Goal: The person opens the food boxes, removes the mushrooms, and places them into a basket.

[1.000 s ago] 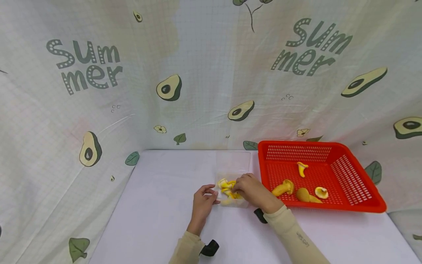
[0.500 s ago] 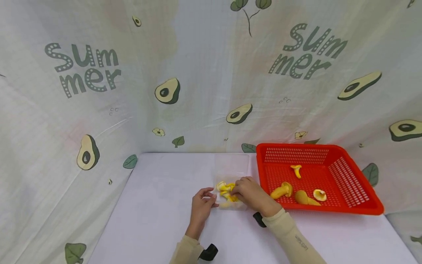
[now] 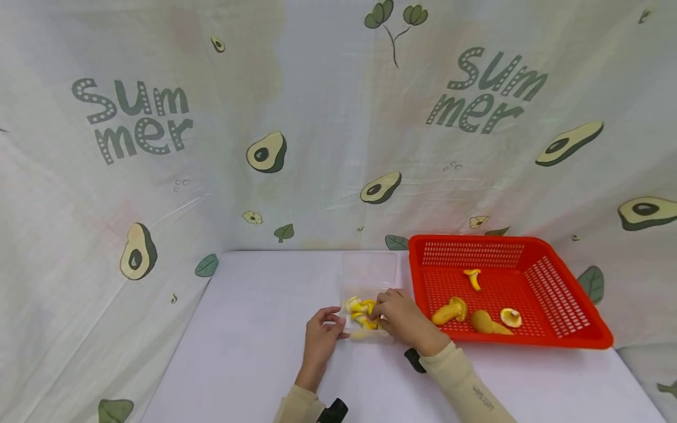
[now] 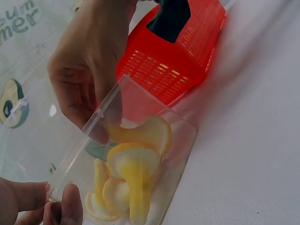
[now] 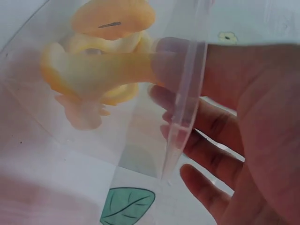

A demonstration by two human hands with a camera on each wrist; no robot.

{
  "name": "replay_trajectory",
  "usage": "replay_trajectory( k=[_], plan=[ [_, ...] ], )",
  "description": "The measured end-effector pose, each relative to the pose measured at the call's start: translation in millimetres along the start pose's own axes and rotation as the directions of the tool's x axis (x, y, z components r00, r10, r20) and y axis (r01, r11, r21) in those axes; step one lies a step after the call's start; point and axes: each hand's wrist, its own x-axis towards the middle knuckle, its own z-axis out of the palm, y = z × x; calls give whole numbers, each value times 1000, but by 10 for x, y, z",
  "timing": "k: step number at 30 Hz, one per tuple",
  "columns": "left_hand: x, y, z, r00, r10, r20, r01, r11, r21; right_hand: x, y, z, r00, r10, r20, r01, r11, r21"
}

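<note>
Head view showed a clear box (image 3: 379, 338) of yellow mushrooms (image 3: 352, 304) on the bench (image 3: 254, 329); rightward, a red basket (image 3: 502, 285) held more. The left grip (image 3: 319, 341) touched the box's left side, clasping or not I could not tell; the right grip (image 3: 404, 320), partly hiding the box, pinched one mushroom (image 5: 105, 70) inside.

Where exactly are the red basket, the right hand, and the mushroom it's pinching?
Red basket (image 3: 557, 298): head view, on its perforated side wall.
Right hand (image 3: 405, 320): head view, on the back of the hand.
Pinched mushroom (image 5: 112, 68): right wrist view, on its stem.
</note>
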Motion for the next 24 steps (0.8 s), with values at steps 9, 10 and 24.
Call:
replay_trajectory(
  k=[9, 10, 24],
  plan=[
    [0, 3, 2, 1000, -5, -2, 5, 1000, 4, -14, 16, -1, 982, -43, -182, 39, 999, -23],
    [0, 4, 4, 1000, -4, -2, 4, 1000, 2, -22, 15, -19, 975, -45, -216, 41, 999, -23],
    [24, -22, -2, 1000, -8, 1, 8, 1000, 16, -389, 235, -546, 857, 56, -512, -29, 998, 60]
  ],
)
